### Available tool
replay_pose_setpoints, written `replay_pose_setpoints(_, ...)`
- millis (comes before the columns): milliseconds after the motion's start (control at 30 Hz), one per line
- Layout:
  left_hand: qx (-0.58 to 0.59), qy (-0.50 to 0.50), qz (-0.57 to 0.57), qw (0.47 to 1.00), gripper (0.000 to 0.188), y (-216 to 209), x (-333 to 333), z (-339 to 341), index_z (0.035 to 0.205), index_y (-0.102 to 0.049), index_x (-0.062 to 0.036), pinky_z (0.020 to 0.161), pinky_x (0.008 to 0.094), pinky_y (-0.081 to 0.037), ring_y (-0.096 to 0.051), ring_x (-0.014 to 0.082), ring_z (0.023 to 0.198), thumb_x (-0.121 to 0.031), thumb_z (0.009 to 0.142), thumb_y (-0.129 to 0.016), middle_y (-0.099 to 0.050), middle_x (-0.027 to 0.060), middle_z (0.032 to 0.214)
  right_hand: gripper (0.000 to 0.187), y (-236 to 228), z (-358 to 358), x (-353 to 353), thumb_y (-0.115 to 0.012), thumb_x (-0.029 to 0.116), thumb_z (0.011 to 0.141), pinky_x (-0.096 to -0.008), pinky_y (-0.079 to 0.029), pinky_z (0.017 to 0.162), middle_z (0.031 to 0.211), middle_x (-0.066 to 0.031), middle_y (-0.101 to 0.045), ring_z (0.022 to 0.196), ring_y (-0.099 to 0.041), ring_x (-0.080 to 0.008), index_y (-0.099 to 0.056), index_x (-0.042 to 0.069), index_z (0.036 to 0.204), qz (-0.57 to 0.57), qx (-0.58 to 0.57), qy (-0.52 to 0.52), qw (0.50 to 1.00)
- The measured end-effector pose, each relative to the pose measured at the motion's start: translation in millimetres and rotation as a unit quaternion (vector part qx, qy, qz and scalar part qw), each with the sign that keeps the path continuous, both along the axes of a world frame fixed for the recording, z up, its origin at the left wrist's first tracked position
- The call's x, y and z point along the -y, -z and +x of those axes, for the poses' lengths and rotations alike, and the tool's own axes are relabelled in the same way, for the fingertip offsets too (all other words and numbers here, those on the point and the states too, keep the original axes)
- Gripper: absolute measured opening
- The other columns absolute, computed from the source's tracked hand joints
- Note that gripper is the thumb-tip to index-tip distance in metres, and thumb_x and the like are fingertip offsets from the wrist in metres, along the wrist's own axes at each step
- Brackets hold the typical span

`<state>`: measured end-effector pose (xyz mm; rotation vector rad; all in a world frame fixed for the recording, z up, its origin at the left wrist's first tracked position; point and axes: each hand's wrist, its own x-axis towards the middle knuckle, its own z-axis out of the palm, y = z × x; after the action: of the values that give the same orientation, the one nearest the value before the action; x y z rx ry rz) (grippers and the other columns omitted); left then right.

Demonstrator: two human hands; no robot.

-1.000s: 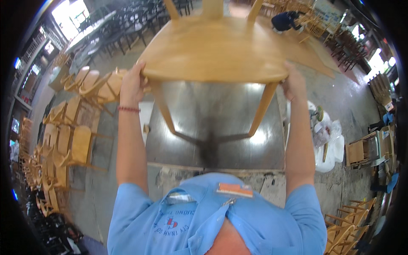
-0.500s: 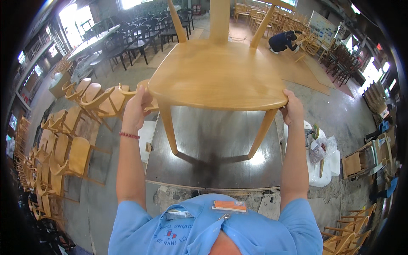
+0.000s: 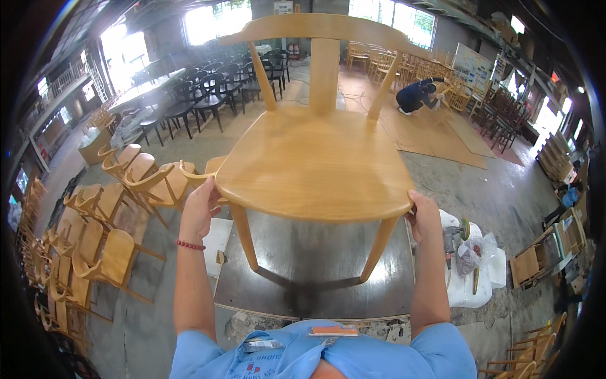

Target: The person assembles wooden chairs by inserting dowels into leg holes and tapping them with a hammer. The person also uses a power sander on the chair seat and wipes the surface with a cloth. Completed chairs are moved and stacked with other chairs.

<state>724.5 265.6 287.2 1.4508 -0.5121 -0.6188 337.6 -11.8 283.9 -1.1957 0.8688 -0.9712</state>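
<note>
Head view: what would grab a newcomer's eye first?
The large wooden chair in the middle probably comes first, its seat held at the front corners by the left hand and right hand. Next come black chairs at upper left and light brown chairs down the left side. A person in dark clothes bends low at upper right.

Downward fisheye view, head height
</note>
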Motion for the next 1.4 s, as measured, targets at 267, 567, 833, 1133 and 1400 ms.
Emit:
replay_pose_setpoints(267,-0.009,0.016,-0.031,0.999,0.046,-1,-3,-3,0.119,-0.061,-0.0151,0.088,0.0423,-0.036,-0.054,0.0136,0.101,-0.054,0.097,-0.047,-0.064,-0.0013,0.111,0.035,-2,-5,9,-0.057,0.027,0.092,-0.0349,-0.049,0.087,0.105,-0.0089,-0.068,0.097,-0.063,-0.0179,-0.067,-0.003,0.108,-0.03,-0.014,-0.057,0.998)
replay_pose_setpoints(567,-0.028,-0.009,-0.051,0.998,0.057,11,-16,28,0.126,-0.055,-0.0102,0.092,0.042,-0.033,-0.047,0.0195,0.119,-0.058,0.097,-0.041,-0.06,0.0024,0.119,0.036,3,-1,8,-0.057,0.027,0.093,-0.0339,-0.048,0.089,0.103,-0.0092,-0.068,0.096,-0.063,-0.0178,-0.066,-0.004,0.107,-0.012,0.055,-0.066,0.996)
replay_pose_setpoints(833,-0.035,0.006,-0.072,0.997,0.049,-5,13,-8,0.121,-0.059,-0.0025,0.085,0.0354,-0.046,-0.059,0.0166,0.106,-0.045,0.1,-0.046,-0.063,0.0073,0.117,0.045,-65,1,29,-0.062,0.036,0.089,-0.0364,-0.048,0.088,0.102,-0.0166,-0.068,0.1,-0.063,-0.0246,-0.066,-0.006,0.105,-0.239,-0.233,0.003,0.943)
replay_pose_setpoints(1133,-0.102,0.031,-0.188,0.976,0.041,-2,72,-28,0.127,-0.053,0.0004,0.093,0.0354,-0.048,-0.06,0.022,0.108,-0.024,0.094,-0.057,-0.06,0.0111,0.121,0.042,-100,121,184,-0.06,0.033,0.085,-0.0408,-0.048,0.092,0.113,-0.018,-0.067,0.11,-0.062,-0.0332,-0.068,0.003,0.113,-0.26,-0.389,0.059,0.882)
replay_pose_setpoints(1400,-0.08,-0.031,-0.199,0.976,0.049,4,40,-25,0.131,-0.051,-0.0015,0.101,0.0366,-0.042,-0.055,0.022,0.118,-0.03,0.092,-0.057,-0.058,0.0093,0.128,0.042,-74,171,169,-0.06,0.026,0.084,-0.0436,-0.048,0.096,0.121,-0.0157,-0.065,0.117,-0.06,-0.0311,-0.063,0.009,0.122,-0.084,-0.331,0.03,0.939)
